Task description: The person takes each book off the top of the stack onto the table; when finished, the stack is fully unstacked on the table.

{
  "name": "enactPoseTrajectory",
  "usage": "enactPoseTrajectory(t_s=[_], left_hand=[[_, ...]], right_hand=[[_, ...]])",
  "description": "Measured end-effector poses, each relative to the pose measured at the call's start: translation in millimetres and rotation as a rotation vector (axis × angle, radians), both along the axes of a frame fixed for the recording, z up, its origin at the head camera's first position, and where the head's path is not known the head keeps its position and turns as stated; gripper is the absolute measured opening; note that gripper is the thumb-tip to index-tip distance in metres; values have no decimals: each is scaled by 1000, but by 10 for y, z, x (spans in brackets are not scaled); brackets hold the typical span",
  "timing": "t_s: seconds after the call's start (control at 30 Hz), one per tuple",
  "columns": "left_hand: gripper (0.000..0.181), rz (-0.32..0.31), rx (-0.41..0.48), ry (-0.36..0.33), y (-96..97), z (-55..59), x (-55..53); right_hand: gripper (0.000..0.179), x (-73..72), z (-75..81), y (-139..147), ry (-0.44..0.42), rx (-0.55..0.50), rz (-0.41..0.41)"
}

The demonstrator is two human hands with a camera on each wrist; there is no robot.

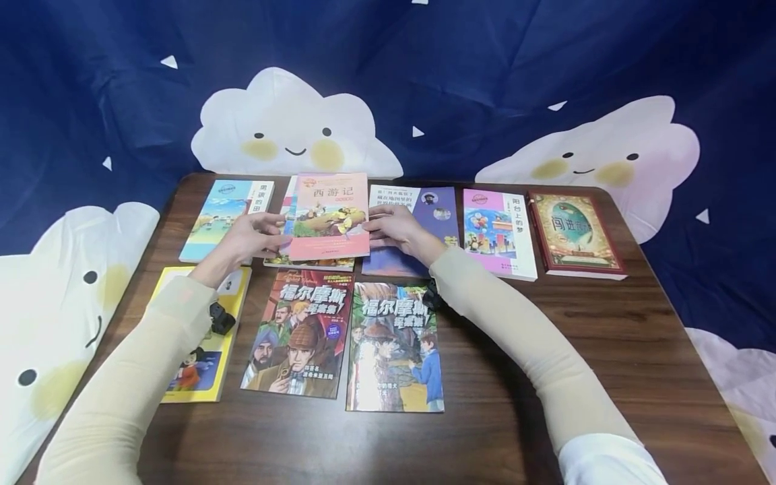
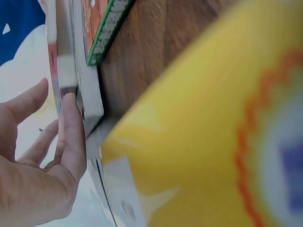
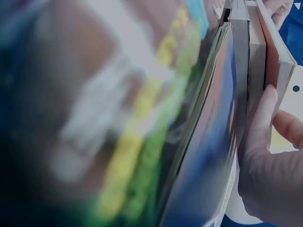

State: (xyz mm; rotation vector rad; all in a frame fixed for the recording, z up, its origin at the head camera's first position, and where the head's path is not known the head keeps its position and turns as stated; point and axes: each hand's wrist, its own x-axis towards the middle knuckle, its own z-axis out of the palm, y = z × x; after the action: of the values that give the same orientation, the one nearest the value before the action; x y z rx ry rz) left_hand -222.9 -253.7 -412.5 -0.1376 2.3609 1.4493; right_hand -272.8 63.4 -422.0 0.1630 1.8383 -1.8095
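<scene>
A pink picture-cover book (image 1: pixel 330 246) lies over another colourful book (image 1: pixel 285 259) in the back row, its corners overlapping that one. My left hand (image 1: pixel 254 236) holds the pink book at its left edge, and my right hand (image 1: pixel 397 232) grips the right edge. In the right wrist view, the thumb of the right hand (image 3: pixel 270 170) is against the raised edge of the pink book (image 3: pixel 284 64), which tilts away from the books beneath. From the left wrist, fingers of the left hand (image 2: pixel 42 179) show along the stacked book edges.
Blue (image 1: pixel 209 229), purple (image 1: pixel 439 236), pink-and-white (image 1: pixel 500 249) and brown-framed (image 1: pixel 576 236) books share the back row. In front lie a yellow book (image 1: pixel 227 343), a red detective book (image 1: pixel 303 310) and a green one (image 1: pixel 394 364). Behind the brown table (image 1: pixel 606 377) hangs a blue cloud-print cloth (image 1: pixel 448 67).
</scene>
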Motion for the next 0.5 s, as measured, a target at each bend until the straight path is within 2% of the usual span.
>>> enactPoseTrajectory(t_s=[0.23, 0.5], left_hand=[[71, 26, -64, -20, -125, -27, 20], [73, 45, -52, -24, -153, -27, 69]], right_hand=[[57, 107, 68, 286, 61, 11, 12], [52, 334, 252, 798, 94, -17, -26]])
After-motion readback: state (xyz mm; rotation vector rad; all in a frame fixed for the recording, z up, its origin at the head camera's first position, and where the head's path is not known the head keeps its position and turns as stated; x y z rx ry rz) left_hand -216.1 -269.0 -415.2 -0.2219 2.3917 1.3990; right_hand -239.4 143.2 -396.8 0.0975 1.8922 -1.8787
